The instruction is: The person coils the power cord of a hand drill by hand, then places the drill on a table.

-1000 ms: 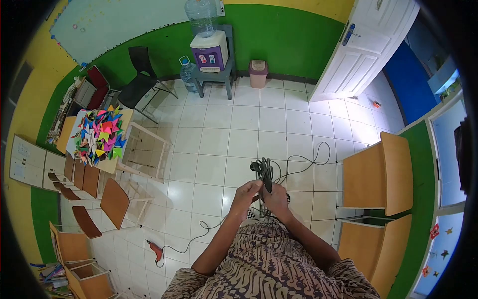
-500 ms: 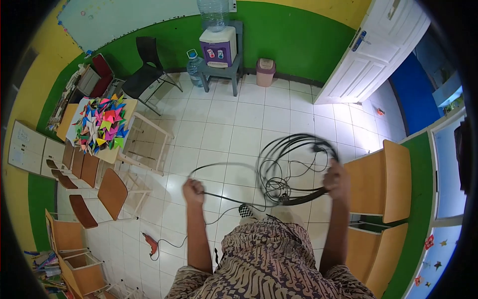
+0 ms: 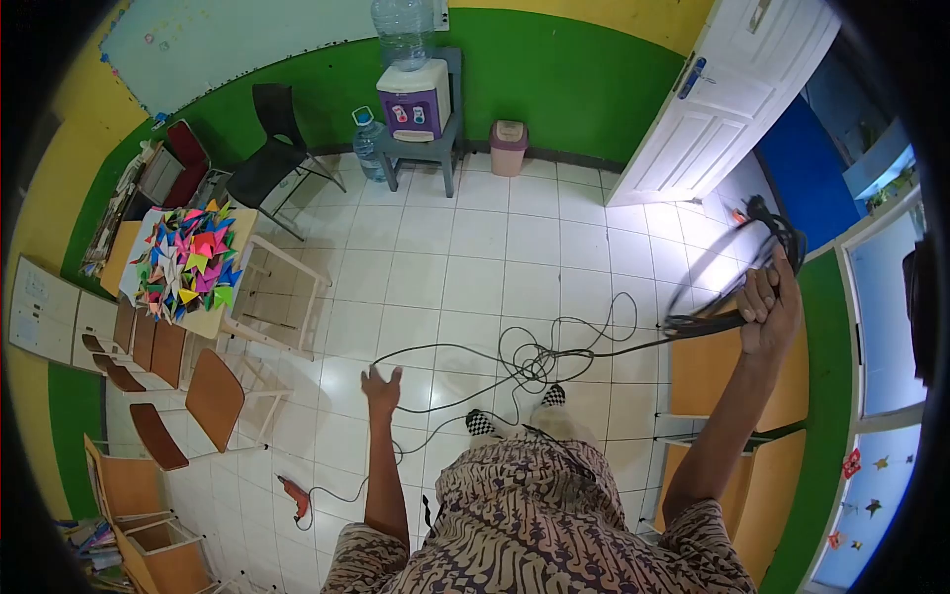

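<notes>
My right hand point(image 3: 767, 307), raised at the right, is closed round a bundle of black cable point(image 3: 708, 322). From that bundle the cable runs left to a loose tangle point(image 3: 534, 364) in front of my feet. My left hand point(image 3: 381, 384) has its fingers apart and holds nothing; a loop of the cable passes close by it. On the floor at the lower left lies a red power tool point(image 3: 295, 498), its thin cord curving up towards the tangle.
A table with colourful folded paper point(image 3: 193, 259) and several chairs point(image 3: 223, 393) stand left. A water dispenser point(image 3: 416, 104), a pink bin point(image 3: 509, 148) and an open white door point(image 3: 712, 109) are ahead. Wooden desks point(image 3: 727, 381) stand right.
My right hand has swung up and outward to the right with part of the coil. The rest of the cable now lies loosely in the middle. My left hand has let go of the cable.
</notes>
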Tool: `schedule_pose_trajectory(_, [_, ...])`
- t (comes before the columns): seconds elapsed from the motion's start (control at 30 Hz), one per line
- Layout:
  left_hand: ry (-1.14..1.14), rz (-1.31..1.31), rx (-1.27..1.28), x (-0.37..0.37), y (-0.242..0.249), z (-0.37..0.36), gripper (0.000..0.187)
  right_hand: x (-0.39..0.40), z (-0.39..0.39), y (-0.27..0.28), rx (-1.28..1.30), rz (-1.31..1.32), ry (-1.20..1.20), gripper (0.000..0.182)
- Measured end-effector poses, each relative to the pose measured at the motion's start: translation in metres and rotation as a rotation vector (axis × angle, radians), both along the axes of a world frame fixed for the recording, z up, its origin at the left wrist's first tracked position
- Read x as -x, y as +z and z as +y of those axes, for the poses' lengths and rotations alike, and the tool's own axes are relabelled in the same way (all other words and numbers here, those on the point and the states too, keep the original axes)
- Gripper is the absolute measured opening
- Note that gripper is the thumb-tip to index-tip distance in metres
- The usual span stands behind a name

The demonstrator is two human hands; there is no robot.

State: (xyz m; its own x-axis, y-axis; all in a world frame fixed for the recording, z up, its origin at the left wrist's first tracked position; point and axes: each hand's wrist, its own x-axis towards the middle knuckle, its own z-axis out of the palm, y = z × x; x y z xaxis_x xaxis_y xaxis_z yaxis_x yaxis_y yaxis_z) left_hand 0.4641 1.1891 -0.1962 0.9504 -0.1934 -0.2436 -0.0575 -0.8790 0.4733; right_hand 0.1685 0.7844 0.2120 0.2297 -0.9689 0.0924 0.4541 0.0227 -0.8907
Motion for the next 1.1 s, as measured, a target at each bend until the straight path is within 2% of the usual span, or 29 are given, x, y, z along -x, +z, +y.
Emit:
schedule_pose_trajectory(0.03, [-0.043, -0.054, 0.069, 0.006, 0.006, -0.016, 0.077, -0.002, 0.004, 0.002, -0.038, -0.03, 0.043, 0.032])
schedule_pose_trajectory(0.1, [-0.263, 0.121, 0.432, 0.017, 0.042, -0.049, 0.077, -0.006, 0.013, 0.005, -0.064, -0.074, 0.081, 0.031])
schedule_pose_trajectory(0.17, [-0.46, 0.338, 0.523, 0.032, 0.06, -0.086, 0.08, -0.012, 0.024, 0.012, -0.069, -0.161, 0.204, 0.031])
schedule_pose_trajectory(0.27, [-0.695, 0.249, 0.486, 0.063, 0.052, -0.139, 0.087, -0.019, 0.041, 0.036, -0.061, -0.206, 0.282, 0.033])
schedule_pose_trajectory(0.33, [-0.759, 0.172, 0.491, 0.087, 0.019, -0.178, 0.09, -0.021, 0.053, 0.056, -0.036, -0.231, 0.338, 0.034])
schedule_pose_trajectory(0.4, [-0.75, -0.107, 0.595, 0.109, -0.012, -0.214, 0.084, -0.019, 0.062, 0.076, 0.067, -0.236, 0.438, 0.035])
schedule_pose_trajectory(0.43, [-0.757, -0.103, 0.602, 0.113, -0.011, -0.223, 0.084, -0.016, 0.066, 0.086, 0.072, -0.231, 0.43, 0.035])
schedule_pose_trajectory(0.5, [-0.945, 0.321, 0.374, 0.115, -0.007, -0.245, 0.063, -0.01, 0.069, 0.106, 0.207, -0.214, 0.531, 0.034])
schedule_pose_trajectory(0.53, [-0.953, 0.321, 0.385, 0.118, -0.006, -0.248, 0.063, -0.004, 0.069, 0.114, 0.253, -0.198, 0.513, 0.033])
schedule_pose_trajectory(0.6, [-0.875, 0.34, 0.404, 0.114, -0.007, -0.245, 0.038, 0.009, 0.06, 0.122, 0.295, -0.167, 0.477, 0.034])
schedule_pose_trajectory(0.63, [-0.837, 0.351, 0.408, 0.108, -0.008, -0.241, 0.034, 0.018, 0.054, 0.124, 0.321, -0.143, 0.441, 0.034])
schedule_pose_trajectory(0.7, [-0.649, 0.577, 0.427, 0.091, 0.007, -0.224, 0.037, 0.033, 0.042, 0.116, 0.313, -0.149, 0.366, 0.031])
schedule_pose_trajectory(0.73, [-0.533, 0.858, 0.469, 0.076, 0.014, -0.218, 0.038, 0.038, 0.039, 0.11, 0.275, -0.052, 0.245, 0.03])
schedule_pose_trajectory(0.77, [-0.376, 1.012, 0.567, 0.07, 0.036, -0.214, 0.033, 0.041, 0.038, 0.103, 0.234, 0.044, 0.125, 0.031])
schedule_pose_trajectory(0.8, [-0.311, 1.074, 0.666, 0.062, 0.041, -0.212, 0.031, 0.042, 0.037, 0.093, 0.182, 0.122, 0.023, 0.031])
schedule_pose_trajectory(0.83, [-0.242, 1.132, 0.765, 0.056, 0.045, -0.21, 0.032, 0.039, 0.037, 0.081, 0.18, 0.119, 0.027, 0.031])
schedule_pose_trajectory(0.87, [-0.235, 1.128, 0.763, 0.054, 0.061, -0.209, 0.032, 0.032, 0.039, 0.067, 0.146, 0.277, -0.027, 0.033])
schedule_pose_trajectory(0.93, [-0.252, 1.298, 1.095, 0.051, 0.108, -0.207, 0.034, 0.026, 0.035, 0.03, 0.103, 0.617, -0.071, 0.036])
schedule_pose_trajectory(0.97, [-0.247, 1.293, 1.093, 0.052, 0.126, -0.206, 0.034, 0.025, 0.032, 0.009, 0.091, 0.802, -0.059, 0.037])
schedule_pose_trajectory(1.03, [-0.416, 1.4, 1.226, 0.054, 0.153, -0.205, 0.046, 0.009, 0.035, -0.027, 0.056, 1.004, 0.032, 0.039])
schedule_pose_trajectory(1.1, [-0.444, 1.458, 1.256, 0.057, 0.164, -0.204, 0.05, -0.007, 0.039, -0.065, 0.078, 1.128, 0.148, 0.042])
